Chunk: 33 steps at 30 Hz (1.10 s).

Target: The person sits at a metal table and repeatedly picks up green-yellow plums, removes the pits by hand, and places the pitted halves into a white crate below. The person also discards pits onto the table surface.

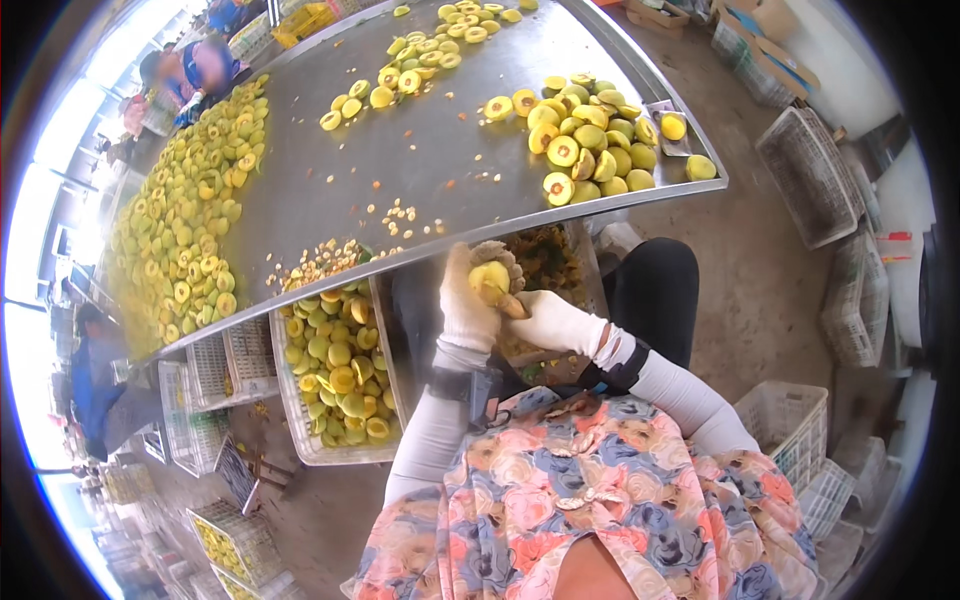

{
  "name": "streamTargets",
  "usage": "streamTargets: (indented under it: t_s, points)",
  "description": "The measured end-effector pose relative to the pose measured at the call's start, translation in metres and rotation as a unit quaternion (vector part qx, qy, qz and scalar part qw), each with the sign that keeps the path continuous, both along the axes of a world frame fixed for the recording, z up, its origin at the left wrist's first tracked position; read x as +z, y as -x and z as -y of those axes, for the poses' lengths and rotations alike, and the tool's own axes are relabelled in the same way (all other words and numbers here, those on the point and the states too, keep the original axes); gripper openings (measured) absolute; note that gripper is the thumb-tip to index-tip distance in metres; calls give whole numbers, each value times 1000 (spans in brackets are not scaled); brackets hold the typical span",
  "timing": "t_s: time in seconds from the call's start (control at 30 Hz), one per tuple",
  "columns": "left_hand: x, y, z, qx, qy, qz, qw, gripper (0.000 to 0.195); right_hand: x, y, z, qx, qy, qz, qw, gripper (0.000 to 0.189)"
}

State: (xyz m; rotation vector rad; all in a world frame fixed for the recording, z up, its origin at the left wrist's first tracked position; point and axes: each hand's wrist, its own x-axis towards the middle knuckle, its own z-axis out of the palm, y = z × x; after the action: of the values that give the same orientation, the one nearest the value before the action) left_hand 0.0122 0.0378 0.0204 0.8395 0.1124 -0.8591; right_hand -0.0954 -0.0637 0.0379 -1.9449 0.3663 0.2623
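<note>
My left hand (469, 296), in a pale, soiled glove, holds a yellow-green fruit (489, 280), apparently a peach, just below the near edge of the metal table (300, 157). My right hand (546, 321), in a white glove, grips a small tool by its wooden handle (513, 306), with its far end at the fruit. Whether a blade enters the flesh cannot be told. Beyond my hands, a heap of whole and halved fruit (592, 139) lies at the table's right corner. Loose pale kernels (401, 219) are scattered near the front edge.
A crate of fruit halves (341, 375) stands below the table at left. A large pile of halves (195, 217) covers the table's left end. Another person (199, 71) is at the far left side. Plastic crates (810, 176) stand on the floor at right.
</note>
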Motion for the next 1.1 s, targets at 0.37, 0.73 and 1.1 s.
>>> streamTargets:
  t_s: [0.37, 0.73, 1.1]
  points:
    - [-32, -55, -260, 294, -335, 265, 855, 42, -47, 12, 41, -52, -42, -97, 993, 22]
    - [-25, -72, -259, 156, -418, 228, 865, 32, -71, 7, 48, -87, -111, -133, 981, 36]
    - [-7, -152, 170, -125, -358, 570, 729, 49, -86, 23, 60, -48, -12, 22, 999, 37]
